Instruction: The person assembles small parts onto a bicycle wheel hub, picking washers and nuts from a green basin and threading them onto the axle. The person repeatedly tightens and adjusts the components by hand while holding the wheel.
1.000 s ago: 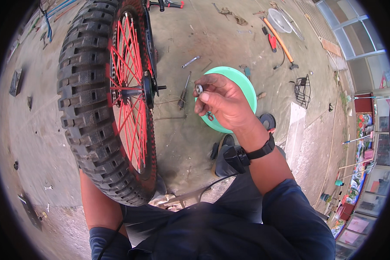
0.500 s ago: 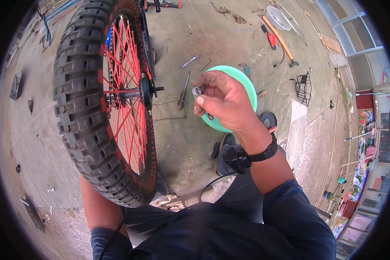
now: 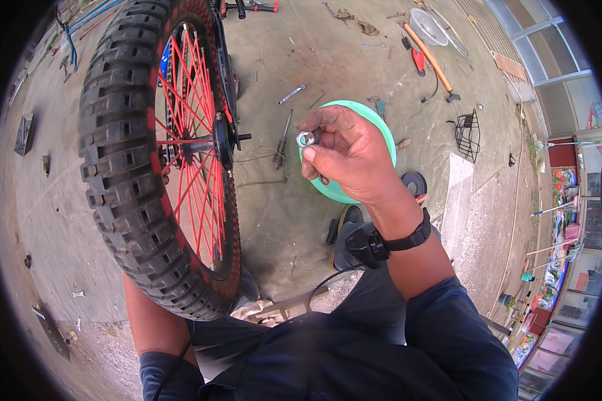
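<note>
Pinches metal nut (image 3: 305, 139) in right hand (image 3: 346, 155) | shows hole face-on, more slanted a second ago, making inspection easier | has axle (image 3: 245, 137) left of that hand | cannot tell grip of left hand (image 3: 164, 170), mostly behind wheel (image 3: 130, 194)

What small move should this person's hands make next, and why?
Probably bring the small silvery metal nut, pinched in the right hand, leftward to the thin dark metal axle end: it sticks out bare from the black-tyred, red-spoked wheel, and the nut's hole looks open, though whether the two fit can't be told.
</note>
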The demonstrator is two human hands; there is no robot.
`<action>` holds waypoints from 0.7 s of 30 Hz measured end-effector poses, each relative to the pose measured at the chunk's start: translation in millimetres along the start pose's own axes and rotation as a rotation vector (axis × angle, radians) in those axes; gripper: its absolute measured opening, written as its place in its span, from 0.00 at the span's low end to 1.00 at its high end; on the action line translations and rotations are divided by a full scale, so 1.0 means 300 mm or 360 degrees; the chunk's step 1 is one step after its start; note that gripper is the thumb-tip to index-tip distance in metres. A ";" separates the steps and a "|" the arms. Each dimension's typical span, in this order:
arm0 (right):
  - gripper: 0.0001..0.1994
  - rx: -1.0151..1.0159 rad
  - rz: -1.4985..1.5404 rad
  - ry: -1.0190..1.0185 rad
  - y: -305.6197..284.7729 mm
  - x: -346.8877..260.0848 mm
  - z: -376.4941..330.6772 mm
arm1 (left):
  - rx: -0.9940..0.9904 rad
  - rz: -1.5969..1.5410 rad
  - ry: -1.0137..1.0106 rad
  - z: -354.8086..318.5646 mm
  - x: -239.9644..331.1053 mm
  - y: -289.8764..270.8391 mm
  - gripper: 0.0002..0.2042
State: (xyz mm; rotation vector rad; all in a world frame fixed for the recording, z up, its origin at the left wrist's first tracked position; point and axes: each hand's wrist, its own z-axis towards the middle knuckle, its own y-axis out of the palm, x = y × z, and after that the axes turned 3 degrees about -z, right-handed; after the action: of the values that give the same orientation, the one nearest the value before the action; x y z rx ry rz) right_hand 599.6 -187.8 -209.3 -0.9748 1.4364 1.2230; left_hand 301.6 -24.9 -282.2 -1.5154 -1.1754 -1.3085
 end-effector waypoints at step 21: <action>0.14 -0.0009 0.0095 -0.0051 -0.018 0.004 0.009 | -0.0011 0.0033 0.0008 -0.007 0.012 0.000 0.13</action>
State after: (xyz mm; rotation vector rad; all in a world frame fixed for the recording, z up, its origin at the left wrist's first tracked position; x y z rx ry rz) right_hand 604.9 -186.0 -211.6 -0.9183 1.4467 1.2810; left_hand 301.3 -26.3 -278.3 -1.5245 -1.1500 -1.3028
